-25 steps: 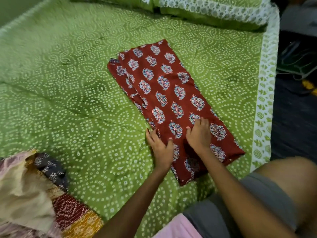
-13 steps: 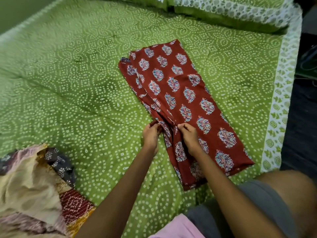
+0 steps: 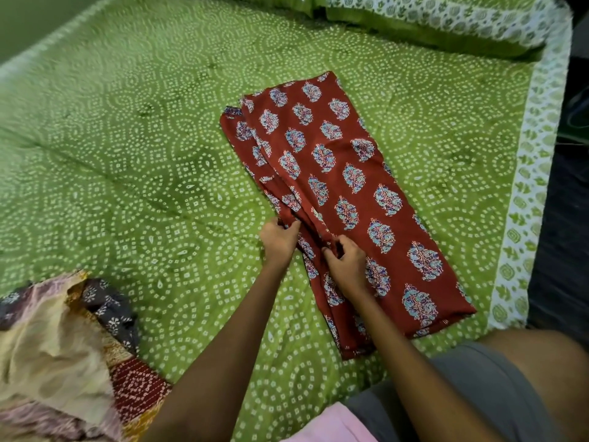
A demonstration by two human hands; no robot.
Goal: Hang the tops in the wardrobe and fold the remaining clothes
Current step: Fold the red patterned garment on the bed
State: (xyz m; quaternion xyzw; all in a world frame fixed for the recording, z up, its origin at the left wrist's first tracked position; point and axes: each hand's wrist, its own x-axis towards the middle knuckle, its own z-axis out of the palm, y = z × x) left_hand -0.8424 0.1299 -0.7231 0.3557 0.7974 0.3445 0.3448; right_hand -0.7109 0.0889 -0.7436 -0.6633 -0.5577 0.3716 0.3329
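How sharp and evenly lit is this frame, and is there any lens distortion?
Head view: the red printed garment and both hands are fairly sharp; the bedsheet smears toward the far-left corner; soft, even light, no glare; wide-angle bending curves the sheet's border.

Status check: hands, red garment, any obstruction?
Left hand and right hand both pinch the red garment, lying long on the bed. Clothes pile lies apart.
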